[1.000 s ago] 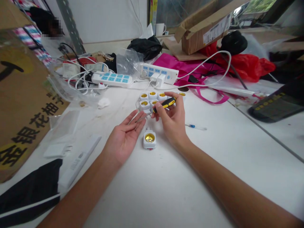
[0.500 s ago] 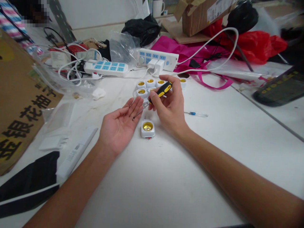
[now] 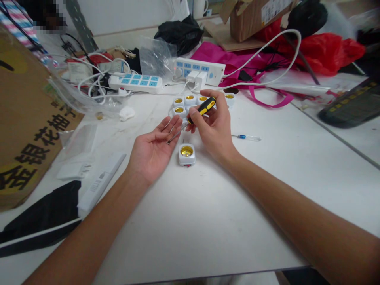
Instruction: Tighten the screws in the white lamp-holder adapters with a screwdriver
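Observation:
My right hand (image 3: 212, 118) grips a black and yellow screwdriver (image 3: 204, 109) by its handle, the shaft slanting down to the left. Its tip lies at the fingers of my left hand (image 3: 157, 148), which is palm up with the fingers stretched out. Whether something small sits at the tip is too fine to make out. Just below, a white plug-in lamp socket (image 3: 187, 154) with a gold threaded cup stands on the white table (image 3: 184, 221), prongs pointing away. Several more such sockets (image 3: 178, 111) are grouped behind my hands, partly hidden by the right one.
A second screwdriver with a clear and blue handle (image 3: 247, 137) lies to the right. Power strips (image 3: 135, 82) with tangled white cables run along the back. At left are a cardboard box (image 3: 32, 130) and a long white box (image 3: 101, 184); a pink bag (image 3: 234, 59) lies behind.
The view has shifted slightly, so the table's front edge now shows at the bottom. Both hands and the screwdriver keep nearly the same pose.

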A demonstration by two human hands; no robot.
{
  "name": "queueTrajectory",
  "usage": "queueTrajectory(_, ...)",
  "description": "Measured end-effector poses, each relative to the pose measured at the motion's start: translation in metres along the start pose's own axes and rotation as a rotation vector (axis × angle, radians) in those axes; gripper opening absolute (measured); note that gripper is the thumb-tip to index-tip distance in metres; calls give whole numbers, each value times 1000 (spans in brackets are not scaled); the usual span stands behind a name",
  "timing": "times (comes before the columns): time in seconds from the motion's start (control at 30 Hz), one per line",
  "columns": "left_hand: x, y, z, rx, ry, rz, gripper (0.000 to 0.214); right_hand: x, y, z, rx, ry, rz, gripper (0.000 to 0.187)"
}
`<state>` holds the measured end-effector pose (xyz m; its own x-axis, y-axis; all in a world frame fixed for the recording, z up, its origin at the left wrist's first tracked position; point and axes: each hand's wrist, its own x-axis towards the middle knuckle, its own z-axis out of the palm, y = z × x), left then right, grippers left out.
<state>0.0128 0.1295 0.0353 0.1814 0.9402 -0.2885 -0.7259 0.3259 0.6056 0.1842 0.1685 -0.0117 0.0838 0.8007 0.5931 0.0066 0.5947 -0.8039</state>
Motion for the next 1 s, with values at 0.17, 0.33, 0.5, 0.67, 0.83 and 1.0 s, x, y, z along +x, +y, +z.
queueTrajectory(0.17,0,1,-1,15,-10,15,63,0,-10,3,19,53,59,55)
queueTrajectory(0.33,-2,2,2,10,20,6,65,0,-14,3,51,87,108,59)
queueTrajectory(0.5,-1,2,1,12,18,14,59,2,-17,4,78,109,136,59)
queueTrajectory(0.67,-2,3,2,7,6,10,51,1,-21,5,98,81,152,59)
queueTrajectory(0.83,-4,5,6,-5,35,5,43,0,-27,8,120,77,163,58)
queueTrajectory(1.0,-2,7,8,-14,70,2,44,2,-31,8,129,109,182,51)
